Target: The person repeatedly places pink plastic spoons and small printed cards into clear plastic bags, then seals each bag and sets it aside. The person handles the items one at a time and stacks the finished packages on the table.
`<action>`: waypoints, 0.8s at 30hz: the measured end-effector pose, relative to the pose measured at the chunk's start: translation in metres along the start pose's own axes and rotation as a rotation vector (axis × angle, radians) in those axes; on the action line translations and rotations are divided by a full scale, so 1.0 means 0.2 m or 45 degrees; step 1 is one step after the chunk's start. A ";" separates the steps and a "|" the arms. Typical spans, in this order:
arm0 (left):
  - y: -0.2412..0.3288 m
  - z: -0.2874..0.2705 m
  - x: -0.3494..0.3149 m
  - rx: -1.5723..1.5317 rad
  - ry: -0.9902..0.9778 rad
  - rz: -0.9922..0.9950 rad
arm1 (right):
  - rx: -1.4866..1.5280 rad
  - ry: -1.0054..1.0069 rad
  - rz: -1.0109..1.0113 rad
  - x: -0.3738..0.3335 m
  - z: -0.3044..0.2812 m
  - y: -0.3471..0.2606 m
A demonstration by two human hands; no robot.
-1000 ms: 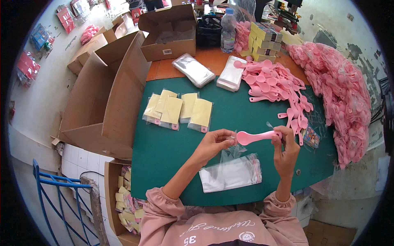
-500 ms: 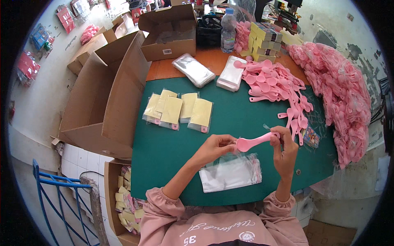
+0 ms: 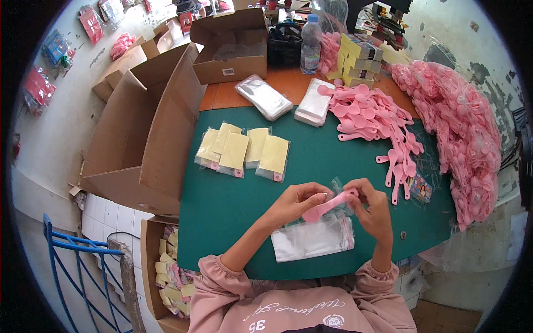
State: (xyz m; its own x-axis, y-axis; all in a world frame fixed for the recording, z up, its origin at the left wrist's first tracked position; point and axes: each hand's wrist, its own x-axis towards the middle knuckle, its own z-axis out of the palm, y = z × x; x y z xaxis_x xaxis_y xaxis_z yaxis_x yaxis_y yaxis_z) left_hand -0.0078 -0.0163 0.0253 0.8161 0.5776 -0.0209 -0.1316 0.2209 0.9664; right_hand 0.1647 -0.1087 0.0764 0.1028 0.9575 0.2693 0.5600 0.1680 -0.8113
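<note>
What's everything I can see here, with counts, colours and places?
Held spoon: one, pink, between both hands
Held bag: one, clear, at the fingertips
Near bag stack: one, clear, mat front
Far bag stacks: two, clear, mat back
Loose spoons: many, pink, mat right
Packets: five, yellow, mat left
Boxed packets: many, mostly yellow, lower left
Bagged spoons: many, pink, far right
Card stacks: several, yellow, back right
Bottle: one, clear, back
Container: one, black, beside bottle
Cardboard boxes: several, brown, left and back
Metal frame: one, blue, lower left
Wall packages: several, red and blue, upper left
Mat: one, green, centre
Table: one, orange, under mat
Left hand: one, pink sleeve, at the bag
Right hand: one, pink sleeve, on spoon handle
</note>
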 end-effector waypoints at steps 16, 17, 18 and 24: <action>0.04 0.01 0.00 0.025 -0.136 0.002 | 0.010 0.112 -0.318 -0.01 0.02 -0.01; 0.05 0.02 0.00 0.036 -0.135 0.062 | -0.078 0.006 -0.376 -0.02 0.03 -0.01; 0.07 0.02 0.00 0.036 -0.139 0.063 | -0.166 -0.101 -0.433 -0.03 0.03 -0.01; 0.11 -0.01 -0.02 -0.132 -0.090 0.017 | -0.145 -0.436 -0.132 0.03 -0.31 -0.10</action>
State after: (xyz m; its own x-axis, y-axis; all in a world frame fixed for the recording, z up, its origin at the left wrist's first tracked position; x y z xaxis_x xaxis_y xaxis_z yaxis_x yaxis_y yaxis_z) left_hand -0.0144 -0.0116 0.0466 0.8511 0.5248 0.0133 -0.1972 0.2960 0.9346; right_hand 0.2054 -0.1208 0.1259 -0.2292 0.9629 0.1425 0.6430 0.2596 -0.7205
